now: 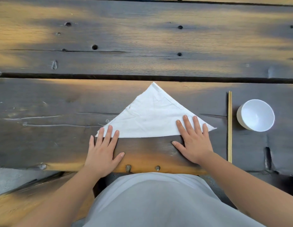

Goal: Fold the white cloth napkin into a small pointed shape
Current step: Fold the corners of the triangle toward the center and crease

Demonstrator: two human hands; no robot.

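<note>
**Napkin lies as a flat triangle under both hands**

We see the white cloth napkin lying on the table as a wide triangle — its apex points away from the person and its long folded edge runs nearest them. The cloth is thin, matte and lightly creased, with a stitched hem along the right slope and a few loose threads at the left edge.

The table is made of broad, weathered wooden planks, dark-stained with worn golden patches, knots and small holes, and a deep gap between boards just beyond the apex.

The left hand lies flat with fingers straight and spread; its fingertips rest on the napkin's left corner while the palm sits on bare wood. The right hand is likewise flat and spread, fingers pressing the right corner — neither hand grips anything.

Right of the napkin we find a pair of pale wooden chopsticks lying side by side, and beyond them a smooth, round white bowl.
</note>
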